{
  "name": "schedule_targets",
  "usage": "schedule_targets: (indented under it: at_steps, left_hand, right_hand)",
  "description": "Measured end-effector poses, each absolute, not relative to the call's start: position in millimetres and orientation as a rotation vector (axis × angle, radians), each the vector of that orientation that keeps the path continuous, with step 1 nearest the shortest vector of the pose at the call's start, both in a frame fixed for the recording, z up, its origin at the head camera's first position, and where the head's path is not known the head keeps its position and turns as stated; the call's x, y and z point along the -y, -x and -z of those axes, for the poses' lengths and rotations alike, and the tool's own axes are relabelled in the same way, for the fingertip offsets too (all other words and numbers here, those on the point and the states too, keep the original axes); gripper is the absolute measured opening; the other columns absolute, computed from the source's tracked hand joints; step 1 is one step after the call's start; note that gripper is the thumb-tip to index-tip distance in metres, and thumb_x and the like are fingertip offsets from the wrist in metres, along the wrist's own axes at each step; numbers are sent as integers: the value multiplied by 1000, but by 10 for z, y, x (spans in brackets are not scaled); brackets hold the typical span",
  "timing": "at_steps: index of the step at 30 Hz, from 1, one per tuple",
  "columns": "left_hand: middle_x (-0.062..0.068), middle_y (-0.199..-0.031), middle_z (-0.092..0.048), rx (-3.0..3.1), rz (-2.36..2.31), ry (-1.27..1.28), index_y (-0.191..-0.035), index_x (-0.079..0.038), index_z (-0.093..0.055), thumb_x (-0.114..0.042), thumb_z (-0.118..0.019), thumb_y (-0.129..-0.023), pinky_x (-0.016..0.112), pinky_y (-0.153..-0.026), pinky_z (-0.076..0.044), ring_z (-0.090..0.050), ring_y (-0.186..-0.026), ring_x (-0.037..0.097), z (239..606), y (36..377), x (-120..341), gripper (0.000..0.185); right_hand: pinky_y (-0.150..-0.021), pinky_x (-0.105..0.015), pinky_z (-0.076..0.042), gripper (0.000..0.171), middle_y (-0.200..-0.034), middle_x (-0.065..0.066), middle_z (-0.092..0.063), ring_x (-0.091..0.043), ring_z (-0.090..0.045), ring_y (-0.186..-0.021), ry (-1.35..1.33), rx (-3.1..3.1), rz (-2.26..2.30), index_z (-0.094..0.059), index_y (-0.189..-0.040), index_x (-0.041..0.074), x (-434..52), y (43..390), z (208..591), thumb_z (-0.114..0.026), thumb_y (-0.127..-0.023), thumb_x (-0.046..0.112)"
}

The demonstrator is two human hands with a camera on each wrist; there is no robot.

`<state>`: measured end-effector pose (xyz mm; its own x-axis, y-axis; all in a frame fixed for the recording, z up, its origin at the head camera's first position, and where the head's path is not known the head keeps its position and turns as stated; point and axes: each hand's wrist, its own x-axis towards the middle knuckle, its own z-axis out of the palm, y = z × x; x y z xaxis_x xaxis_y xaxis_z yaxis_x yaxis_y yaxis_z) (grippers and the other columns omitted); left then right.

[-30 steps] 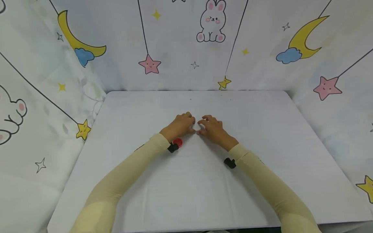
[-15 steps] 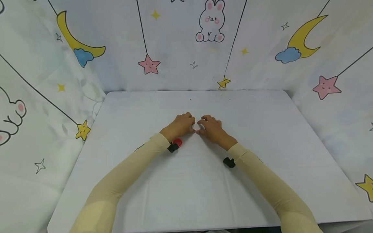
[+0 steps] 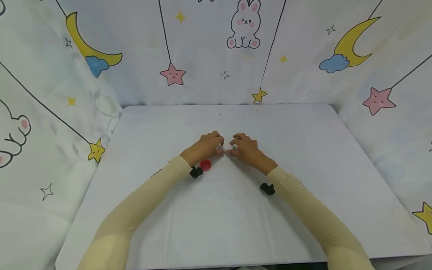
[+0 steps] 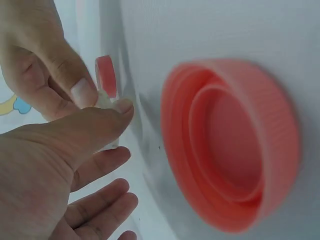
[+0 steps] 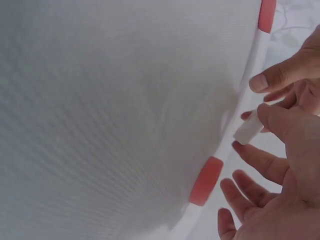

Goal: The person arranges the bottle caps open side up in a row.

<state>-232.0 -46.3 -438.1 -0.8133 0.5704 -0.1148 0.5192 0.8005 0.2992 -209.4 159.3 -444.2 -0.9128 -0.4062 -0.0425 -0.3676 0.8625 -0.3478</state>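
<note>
Both hands meet low over the middle of the table. My right hand (image 3: 249, 150) pinches a small white block-like piece (image 5: 248, 129) between thumb and index finger; its other fingers are spread. My left hand (image 3: 204, 147) has its thumb and index finger around a whitish piece (image 4: 113, 145), partly hidden by the thumb; I cannot tell whether it is the same piece. A red ribbed screw cap (image 4: 227, 145) lies hollow side up beside the left wrist. Another red cap (image 5: 206, 181) rests near the right hand, mostly hidden by that hand in the head view.
Black wrist cameras sit under both cream sleeves, one by the left wrist (image 3: 196, 172) and one by the right wrist (image 3: 267, 189). A white cloth covers the table (image 3: 216, 225). Printed curtains (image 3: 209, 48) with moons, stars and rabbits enclose the back and sides.
My left hand and forearm have shifted slightly left, widening the gap between the hands and uncovering more of the red cap by the left wrist. The right hand has barely moved.
</note>
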Motion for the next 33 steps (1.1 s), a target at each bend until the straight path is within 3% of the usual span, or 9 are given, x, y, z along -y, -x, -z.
schedule_targets:
  at_steps: [9, 15, 26, 33]
  left_hand:
    - [15, -142, -57, -2805, -459, -927, -130, -5, -65, -36, -75, -100, 52, -111, -47, -62, -124, 31, 4352, 2278, 476, 44]
    - [13, -140, -56, -2793, -590, -895, -130, -4, -64, -40, -75, -99, 53, -114, -44, -60, -124, 28, 4346, 2267, 480, 48]
    - [12, -137, -58, -2823, -641, -934, -121, -6, -64, -39, -72, -99, 55, -110, -46, -63, -120, 28, 4368, 2229, 508, 40]
    - [10, -135, -57, -2797, -605, -973, -123, -6, -64, -38, -73, -97, 53, -112, -45, -62, -115, 30, 4304, 2159, 533, 41]
  right_hand:
    - [-102, -68, -41, 39, -154, -20, -53, -36, -44, -147, 623, -2941, 647, -78, -116, 6, -1587, 2037, 4403, -62, -107, 39]
    - [-100, -69, -41, 41, -153, -21, -54, -37, -44, -146, 613, -2950, 712, -81, -109, 8, -1558, 2002, 4372, -55, -109, 40]
    - [-106, -70, -35, 49, -157, -19, -49, -40, -44, -146, 534, -2848, 832, -76, -123, 5, -1540, 1970, 4379, -47, -112, 43]
    - [-105, -66, -38, 39, -157, -18, -45, -38, -43, -146, 614, -2896, 825, -62, -136, 9, -1560, 1888, 4372, -54, -110, 37]
